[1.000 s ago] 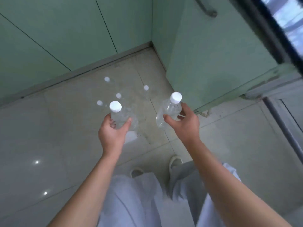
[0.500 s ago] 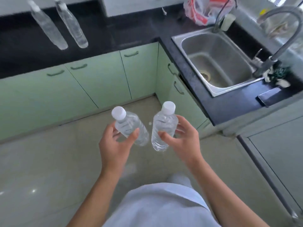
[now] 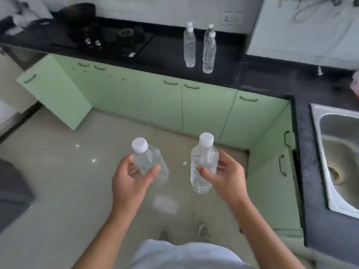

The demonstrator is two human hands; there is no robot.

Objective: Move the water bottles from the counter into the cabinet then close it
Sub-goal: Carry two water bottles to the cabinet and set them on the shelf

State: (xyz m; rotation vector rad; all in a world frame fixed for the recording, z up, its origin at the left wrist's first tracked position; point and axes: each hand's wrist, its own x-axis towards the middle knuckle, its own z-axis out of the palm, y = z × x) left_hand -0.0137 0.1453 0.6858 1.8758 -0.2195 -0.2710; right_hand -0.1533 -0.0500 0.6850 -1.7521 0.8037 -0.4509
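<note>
A: Was any brand or writing made out?

B: None could be read. The left bottle [image 3: 149,162] and the right bottle [image 3: 203,164] were seen as clear plastic with white caps. Whether labels were borne could not be told.

A: How were they held?

B: The left bottle was gripped by the left hand [image 3: 130,183], with the thumb laid across the front and the fingers [image 3: 129,165] curled behind. Its cap was tilted up and to the left. The right bottle was held nearly upright by the right hand [image 3: 227,181], with the thumb pressed on the front and the fingers [image 3: 223,158] wrapped loosely round the far side.

A: And where were they?

B: Both were held in the air over the floor, a little apart from each other, before the green cabinets [image 3: 207,111]. Three other bottles [image 3: 189,47] were seen standing on the black counter [image 3: 165,53], well apart from the hands. One door [image 3: 54,92] at the left was seen swung open.
</note>
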